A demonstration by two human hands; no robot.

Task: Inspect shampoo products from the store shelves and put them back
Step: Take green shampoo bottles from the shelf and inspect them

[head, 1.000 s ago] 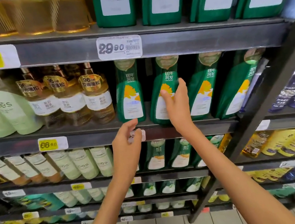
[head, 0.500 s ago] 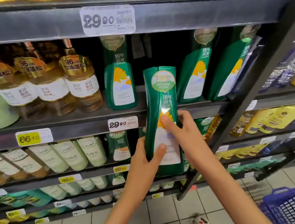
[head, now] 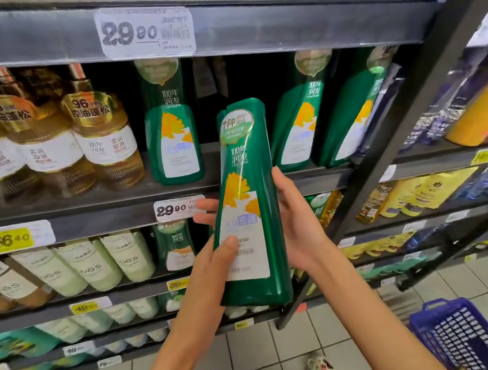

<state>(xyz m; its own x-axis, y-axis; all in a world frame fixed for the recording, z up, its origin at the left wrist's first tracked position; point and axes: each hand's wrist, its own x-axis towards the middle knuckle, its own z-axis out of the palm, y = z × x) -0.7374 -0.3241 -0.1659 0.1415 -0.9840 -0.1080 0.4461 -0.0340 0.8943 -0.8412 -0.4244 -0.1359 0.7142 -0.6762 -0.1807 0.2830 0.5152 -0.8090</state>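
In the head view I hold the bottle (head: 238,166) upright, off the shelf (head: 97,224): my left hand (head: 207,265) curls its fingers behind it, thumb on the label, and my right hand (head: 301,227) wraps the other edge. To inspect well, I'd slide that thumb off the print and tilt away glare.

Person is holding green shampoo bottle (head: 246,204) upright, slightly tilted, in front of shelf (head: 97,222). Left hand (head: 207,265) is gripping its lower left side, thumb pressing the label. Right hand (head: 299,227) is clasping its right edge. Blue basket (head: 462,339) is sitting on the floor, lower right.
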